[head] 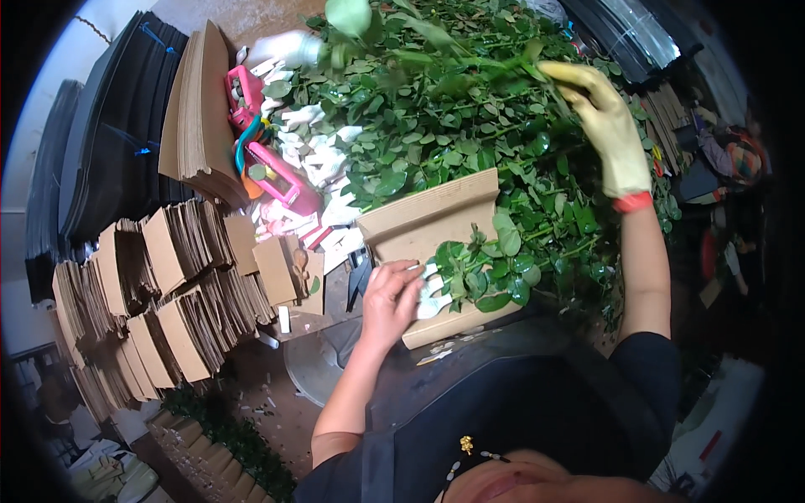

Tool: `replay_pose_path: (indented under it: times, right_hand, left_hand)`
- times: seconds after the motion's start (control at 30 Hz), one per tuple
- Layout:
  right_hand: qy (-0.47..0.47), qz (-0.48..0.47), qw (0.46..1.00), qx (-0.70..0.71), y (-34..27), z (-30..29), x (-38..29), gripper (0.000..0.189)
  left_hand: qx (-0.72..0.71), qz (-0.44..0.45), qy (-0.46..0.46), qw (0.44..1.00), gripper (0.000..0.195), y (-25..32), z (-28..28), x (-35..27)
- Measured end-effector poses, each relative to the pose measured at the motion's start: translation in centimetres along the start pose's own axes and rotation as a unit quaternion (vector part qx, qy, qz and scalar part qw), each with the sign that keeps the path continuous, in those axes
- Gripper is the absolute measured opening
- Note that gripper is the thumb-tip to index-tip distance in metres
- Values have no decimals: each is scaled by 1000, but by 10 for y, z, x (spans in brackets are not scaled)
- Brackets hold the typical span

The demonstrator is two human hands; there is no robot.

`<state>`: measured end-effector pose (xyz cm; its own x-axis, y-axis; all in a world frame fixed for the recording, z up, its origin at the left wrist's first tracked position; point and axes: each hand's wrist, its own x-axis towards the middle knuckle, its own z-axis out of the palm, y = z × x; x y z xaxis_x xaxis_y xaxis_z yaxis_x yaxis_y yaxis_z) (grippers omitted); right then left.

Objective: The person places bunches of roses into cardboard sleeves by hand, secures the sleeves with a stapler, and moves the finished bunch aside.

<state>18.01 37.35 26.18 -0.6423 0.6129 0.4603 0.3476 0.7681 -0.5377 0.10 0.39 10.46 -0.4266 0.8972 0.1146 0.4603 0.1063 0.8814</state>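
My bare left hand (395,300) lies with curled fingers over a few white-wrapped flower heads (435,306). Their leafy stems (484,270) stretch to the right across a folded cardboard sheet (434,217) in front of me. At the upper right, my right hand (594,119), in a pale yellow rubber glove with a red band at the wrist, pinches a leafy rose stem (484,63). That stem runs leftward above the foliage pile, blurred by motion. A blurred white-wrapped head (286,49) shows at the far left; whether it belongs to this stem is unclear.
Leafy stems (427,126) cover the table's back, their white-wrapped heads (321,151) to the left. Two pink tape dispensers (286,179), orange-and-teal-handled cutters (247,157) and a black tool (360,276) lie nearby. Cardboard stacks (182,251) line the left. A person (732,154) is at far right.
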Motion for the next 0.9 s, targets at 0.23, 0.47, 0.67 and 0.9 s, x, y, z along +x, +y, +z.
replay_pose_path:
  times: [0.23,0.47,0.67,0.9]
  right_hand:
    - [-262,223,936,71,-18,-45,-101,39]
    - [-226,-10,965,-135,10,-43,-130,30]
    - [-275,-76,929,-237,17,-28,-113,37]
    - [-227,-152,930,-248,22,28,11,42]
  left_hand:
    - [-60,-90,48,993,63,-40,15,-21]
    - [-178,-33,97,979,83,-17,17,-11]
    - [-7,-26,56,998,52,-1,1,-3]
    - [6,-31,26,999,49,1,-3,0]
